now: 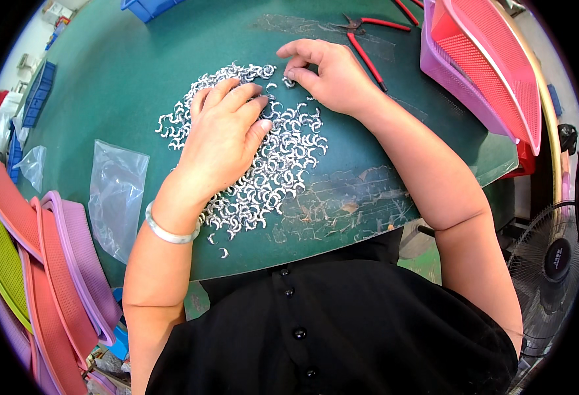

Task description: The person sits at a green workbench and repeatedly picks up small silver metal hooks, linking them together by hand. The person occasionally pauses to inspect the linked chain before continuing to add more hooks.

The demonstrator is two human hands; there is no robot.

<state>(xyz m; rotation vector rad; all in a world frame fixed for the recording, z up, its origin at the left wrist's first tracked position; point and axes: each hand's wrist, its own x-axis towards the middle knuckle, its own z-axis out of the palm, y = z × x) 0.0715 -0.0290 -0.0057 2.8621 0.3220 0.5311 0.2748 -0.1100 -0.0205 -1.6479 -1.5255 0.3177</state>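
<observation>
A pile of small, silvery, crescent-shaped metal pieces (263,174) is spread over the green table in front of me. My left hand (222,135) lies palm down on the upper part of this pile, fingers apart, covering some pieces. Just beyond the pile's upper right edge, my right hand (332,78) has its fingers bent, with thumb and a finger pinched at a small metal piece (289,82). Its index finger reaches out above the pinch. The palm side of both hands is hidden.
Red-handled pliers (367,56) lie beyond my right hand. Pink and purple mesh baskets (464,85) stand at the right; more baskets (59,263) are stacked at the left. A clear plastic bag (118,197) lies left of the pile. A fan (553,260) stands at lower right.
</observation>
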